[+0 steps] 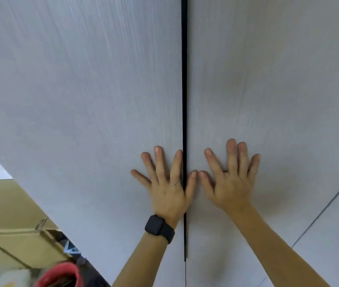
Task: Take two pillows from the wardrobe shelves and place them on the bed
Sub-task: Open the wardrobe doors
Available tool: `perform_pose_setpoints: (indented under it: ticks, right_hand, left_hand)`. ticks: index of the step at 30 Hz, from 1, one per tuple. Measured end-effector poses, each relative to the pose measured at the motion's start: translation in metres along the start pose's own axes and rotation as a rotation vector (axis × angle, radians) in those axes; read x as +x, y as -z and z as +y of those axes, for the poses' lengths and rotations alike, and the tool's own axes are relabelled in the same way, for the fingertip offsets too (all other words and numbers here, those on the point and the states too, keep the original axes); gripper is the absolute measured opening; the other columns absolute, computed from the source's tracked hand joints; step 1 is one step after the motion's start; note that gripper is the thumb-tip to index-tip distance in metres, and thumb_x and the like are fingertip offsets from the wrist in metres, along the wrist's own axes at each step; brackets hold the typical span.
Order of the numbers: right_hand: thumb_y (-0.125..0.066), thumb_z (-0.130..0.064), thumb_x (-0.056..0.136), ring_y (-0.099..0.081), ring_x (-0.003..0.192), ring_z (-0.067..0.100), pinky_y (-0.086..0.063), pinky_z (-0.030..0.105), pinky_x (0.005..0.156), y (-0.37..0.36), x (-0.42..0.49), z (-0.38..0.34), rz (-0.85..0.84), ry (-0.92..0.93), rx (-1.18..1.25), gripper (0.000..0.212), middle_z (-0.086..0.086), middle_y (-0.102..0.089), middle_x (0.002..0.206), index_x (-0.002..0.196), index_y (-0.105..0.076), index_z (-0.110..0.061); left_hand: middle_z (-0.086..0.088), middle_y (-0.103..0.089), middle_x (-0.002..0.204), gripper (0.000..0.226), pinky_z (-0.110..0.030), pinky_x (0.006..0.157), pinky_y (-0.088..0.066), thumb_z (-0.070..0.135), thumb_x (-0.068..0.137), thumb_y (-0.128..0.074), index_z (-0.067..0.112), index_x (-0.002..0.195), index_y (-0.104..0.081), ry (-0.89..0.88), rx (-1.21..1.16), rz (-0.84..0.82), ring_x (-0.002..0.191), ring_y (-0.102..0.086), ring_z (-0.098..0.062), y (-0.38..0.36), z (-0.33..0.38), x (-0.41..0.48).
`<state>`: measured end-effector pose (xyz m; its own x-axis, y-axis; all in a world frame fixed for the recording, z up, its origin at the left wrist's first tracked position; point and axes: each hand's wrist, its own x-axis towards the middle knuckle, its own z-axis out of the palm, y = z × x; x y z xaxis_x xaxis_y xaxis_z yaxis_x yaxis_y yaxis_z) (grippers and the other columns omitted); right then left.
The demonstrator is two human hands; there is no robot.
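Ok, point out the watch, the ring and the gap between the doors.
watch (157,226), head view, on its dark face.
ring (174,182), head view, on the band across the finger.
gap between the doors (184,79), head view, midway up the dark slit.

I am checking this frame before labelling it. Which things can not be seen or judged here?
- Pillows, shelves: hidden behind the wardrobe doors, head view.
- Bed: outside the frame.
- Red object: blurred, cut by the bottom edge.
- Left hand, right hand: flat on the doors; pressure unclear.
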<state>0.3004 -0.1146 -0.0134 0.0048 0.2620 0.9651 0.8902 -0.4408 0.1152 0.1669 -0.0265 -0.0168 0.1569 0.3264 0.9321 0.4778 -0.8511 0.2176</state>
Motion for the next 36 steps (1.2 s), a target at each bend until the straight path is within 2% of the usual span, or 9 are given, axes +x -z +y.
perform_pose_setpoints:
  ticks: [2,5,10,15,22,26,32,34,36]
  right_hand:
    - [-0.048,-0.056,0.095,-0.005,0.158,0.026,-0.005,0.055,0.123,-0.004,-0.002,0.0,0.026,0.002,0.006,0.067,0.006,-0.005,0.171,0.156,-0.032,-0.034]
    - [-0.048,-0.056,0.095,-0.009,0.157,0.026,-0.008,0.056,0.122,-0.006,-0.004,0.003,0.05,0.019,0.027,0.068,0.007,-0.01,0.171,0.158,-0.032,-0.034]
    - [-0.05,-0.057,0.094,-0.015,0.157,0.027,-0.01,0.056,0.122,-0.011,-0.007,0.003,0.086,0.018,0.021,0.068,0.008,-0.017,0.17,0.156,-0.037,-0.034]
    - [-0.052,-0.058,0.094,-0.011,0.157,0.027,-0.005,0.055,0.124,-0.011,-0.009,0.005,0.055,0.008,0.008,0.07,0.006,-0.012,0.171,0.157,-0.033,-0.036]
    - [-0.053,-0.06,0.094,-0.011,0.157,0.025,-0.005,0.054,0.125,-0.013,-0.011,0.006,0.019,-0.007,0.009,0.068,0.003,-0.012,0.171,0.156,-0.034,-0.039]
    - [-0.051,-0.061,0.095,-0.01,0.157,0.023,-0.003,0.054,0.125,-0.013,-0.01,0.006,0.0,-0.017,0.031,0.067,0.002,-0.011,0.171,0.156,-0.032,-0.041]
    - [-0.038,-0.061,0.101,-0.005,0.158,0.021,0.004,0.052,0.125,-0.005,-0.011,0.004,-0.133,-0.066,0.087,0.062,-0.001,-0.007,0.172,0.158,-0.024,-0.043]
    - [-0.035,-0.059,0.103,-0.002,0.158,0.021,0.005,0.051,0.125,0.006,-0.007,0.007,-0.201,-0.064,0.132,0.061,-0.001,-0.003,0.172,0.159,-0.02,-0.042]
    - [-0.04,-0.055,0.102,-0.006,0.158,0.023,-0.001,0.055,0.124,0.023,-0.002,0.006,-0.225,-0.081,0.186,0.062,0.001,-0.005,0.172,0.16,-0.022,-0.039]
  left_hand:
    - [-0.006,0.014,0.168,0.073,-0.076,0.111,0.003,0.052,0.102,-0.041,0.03,0.161,-0.003,-0.011,0.057,-0.025,0.153,0.012,-0.037,0.001,0.001,-0.001]
    - [-0.01,0.015,0.167,0.07,-0.078,0.111,0.0,0.046,0.105,-0.037,0.027,0.161,0.001,-0.022,0.081,-0.064,0.152,0.01,-0.04,0.005,0.0,-0.002]
    - [-0.021,-0.004,0.165,0.073,-0.079,0.11,-0.01,0.038,0.103,-0.044,0.021,0.161,-0.004,-0.044,0.087,-0.1,0.151,-0.002,-0.048,0.015,0.001,-0.003]
    - [-0.029,-0.014,0.159,0.073,-0.08,0.107,-0.016,0.033,0.1,-0.052,0.015,0.16,-0.013,-0.024,0.089,-0.126,0.148,-0.011,-0.054,0.024,0.006,-0.001]
    - [-0.026,-0.015,0.16,0.062,-0.079,0.103,-0.025,0.031,0.099,-0.053,0.011,0.151,-0.029,-0.004,0.098,-0.186,0.147,-0.015,-0.052,0.048,0.016,-0.002]
    - [-0.015,-0.009,0.163,0.066,-0.078,0.105,-0.025,0.026,0.095,-0.057,0.009,0.151,-0.025,-0.036,0.119,-0.203,0.146,-0.016,-0.054,0.064,0.024,-0.003]
    - [-0.022,-0.015,0.162,0.067,-0.076,0.106,-0.027,0.026,0.094,-0.055,0.008,0.151,-0.026,-0.052,0.165,-0.222,0.147,-0.017,-0.052,0.092,0.029,-0.014]
    - [-0.019,-0.015,0.162,0.068,-0.076,0.107,-0.026,0.028,0.095,-0.054,0.008,0.153,-0.024,-0.065,0.197,-0.219,0.147,-0.02,-0.051,0.102,0.03,-0.018]
    - [-0.014,-0.012,0.164,0.07,-0.076,0.107,-0.025,0.031,0.098,-0.05,0.01,0.156,-0.018,-0.074,0.214,-0.219,0.147,-0.021,-0.05,0.111,0.033,-0.022]
